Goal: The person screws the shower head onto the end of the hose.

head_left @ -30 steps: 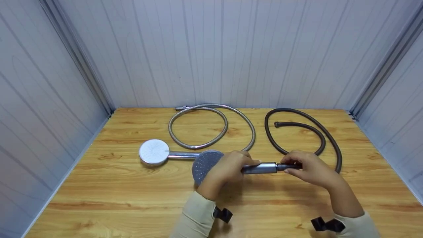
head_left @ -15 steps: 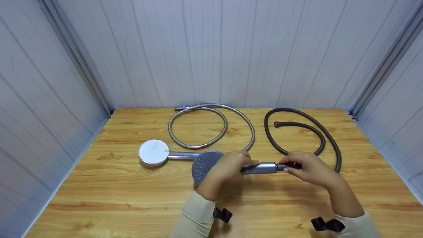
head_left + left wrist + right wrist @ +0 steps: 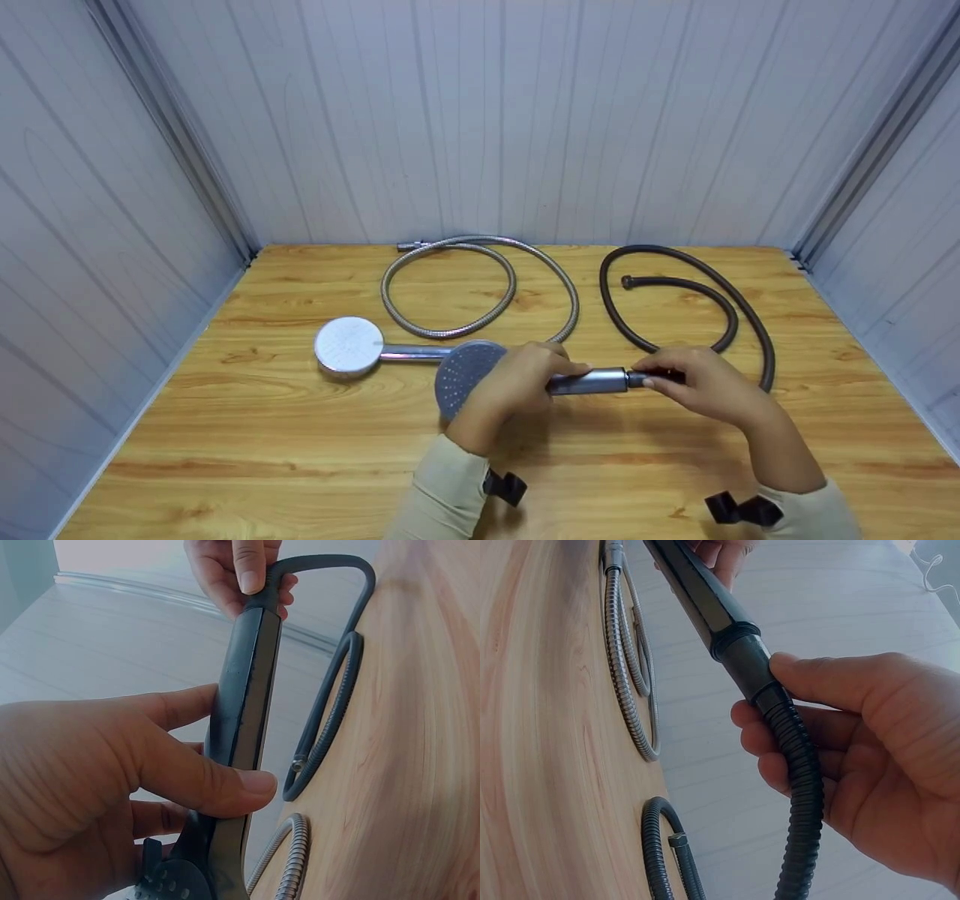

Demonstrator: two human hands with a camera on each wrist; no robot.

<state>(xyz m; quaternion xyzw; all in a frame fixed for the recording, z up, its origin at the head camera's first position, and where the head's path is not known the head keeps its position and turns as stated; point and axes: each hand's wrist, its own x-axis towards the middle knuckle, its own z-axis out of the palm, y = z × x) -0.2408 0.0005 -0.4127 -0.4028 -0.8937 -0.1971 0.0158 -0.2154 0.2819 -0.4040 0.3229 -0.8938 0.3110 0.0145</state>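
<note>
My left hand [image 3: 521, 379] grips the handle of a grey shower head [image 3: 466, 377], its round perforated face pointing up and to the left. In the left wrist view the thumb lies across the handle [image 3: 240, 697] and the fingers go behind it. At the handle's right end, my right hand [image 3: 701, 382] pinches the connector [image 3: 750, 671] of a black shower hose [image 3: 802, 795] between thumb and fingers. Connector and handle end meet in line, with a dark ring at the joint. Both are held above the table.
A chrome shower head [image 3: 349, 346] lies at the left, its handle running behind the grey one. Its silver hose [image 3: 450, 332] loops at the back. The black hose's free end nut [image 3: 628, 283] rests at the back right. White panels [image 3: 480, 120] enclose the wooden table [image 3: 300, 450].
My right fingers have shifted slightly at the connector, and a little less of it shows beyond the handle. My left hand and the shower head stay in place.
</note>
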